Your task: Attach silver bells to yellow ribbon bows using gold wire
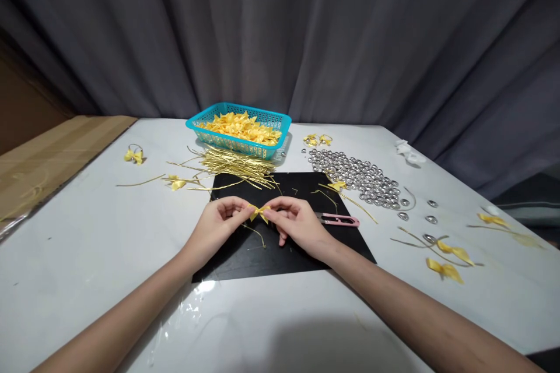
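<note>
A small yellow ribbon bow [258, 211] is pinched between both my hands over a black mat [245, 256]. My left hand [216, 224] grips its left side with closed fingers. My right hand [295, 222] grips its right side the same way. A thin gold wire tie [258, 235] hangs down from the bow onto the mat. Pink thread snips [339, 220] lie just right of my right hand.
A teal basket [238, 128] of yellow bows stands at the back, with a pile of gold wire ties [231, 164] in front. Several silver round pieces [363, 178] lie to the right. Loose bows [446, 259] are scattered on the white table; cardboard [52, 154] lies far left.
</note>
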{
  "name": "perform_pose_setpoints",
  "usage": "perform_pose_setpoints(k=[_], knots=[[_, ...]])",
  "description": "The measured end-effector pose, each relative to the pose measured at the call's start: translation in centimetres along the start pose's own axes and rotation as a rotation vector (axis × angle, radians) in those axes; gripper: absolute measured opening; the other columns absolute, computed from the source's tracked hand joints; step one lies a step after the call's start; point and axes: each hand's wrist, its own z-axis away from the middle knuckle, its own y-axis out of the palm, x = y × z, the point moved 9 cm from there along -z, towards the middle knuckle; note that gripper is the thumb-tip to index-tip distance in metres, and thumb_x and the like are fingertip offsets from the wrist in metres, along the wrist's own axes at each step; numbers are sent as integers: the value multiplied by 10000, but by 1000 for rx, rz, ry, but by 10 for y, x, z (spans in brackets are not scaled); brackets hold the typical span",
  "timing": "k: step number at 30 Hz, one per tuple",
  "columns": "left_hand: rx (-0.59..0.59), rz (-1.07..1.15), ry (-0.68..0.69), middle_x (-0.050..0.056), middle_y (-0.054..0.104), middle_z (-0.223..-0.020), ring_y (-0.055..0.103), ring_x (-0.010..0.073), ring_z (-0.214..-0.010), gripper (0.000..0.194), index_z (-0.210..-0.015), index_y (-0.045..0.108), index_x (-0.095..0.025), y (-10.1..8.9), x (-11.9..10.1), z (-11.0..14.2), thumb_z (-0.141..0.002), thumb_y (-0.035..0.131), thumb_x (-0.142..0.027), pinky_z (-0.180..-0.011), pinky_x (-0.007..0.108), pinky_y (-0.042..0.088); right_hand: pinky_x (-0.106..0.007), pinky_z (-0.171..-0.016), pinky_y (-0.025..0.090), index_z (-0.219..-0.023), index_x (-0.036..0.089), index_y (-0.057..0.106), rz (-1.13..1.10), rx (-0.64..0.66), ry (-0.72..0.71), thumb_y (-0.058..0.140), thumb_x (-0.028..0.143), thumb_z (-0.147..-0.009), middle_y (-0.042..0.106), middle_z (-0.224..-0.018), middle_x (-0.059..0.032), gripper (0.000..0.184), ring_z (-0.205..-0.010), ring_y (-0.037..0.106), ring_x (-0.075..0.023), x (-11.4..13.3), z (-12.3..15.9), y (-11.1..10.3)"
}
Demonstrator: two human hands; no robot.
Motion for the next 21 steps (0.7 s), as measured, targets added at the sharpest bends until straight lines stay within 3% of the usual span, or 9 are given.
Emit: perform_pose_setpoints(k=[6,11,21], knots=[[7,15,-15,-1,605,-578,463,102,-497,189,-623,654,-167,2,-1,2,-625,718,-345,-466,209,340,-117,-307,373,-773,108,584,-4,-27,-30,680,398,-674,497,-551,59,321,-329,429,-9,3,1,-2],[48,42,-35,-7,593,-641,430,86,-506,222,-678,649,-164,3,3,0,-672,685,-382,-499,208,348,-149,-340,431,-793,123,568,-94,-68,-36,651,395,-696,405,-467,92,300,-338,362,-13,0,1,-1],[166,-93,53,-27,531,-595,459,106,-555,210,-685,618,-162,17,-1,2,-739,625,-365,-544,217,359,-114,-296,329,-752,113,549,60,-36,-31,627,408,-716,502,-576,55,307,-325,435,-9,3,4,3]])
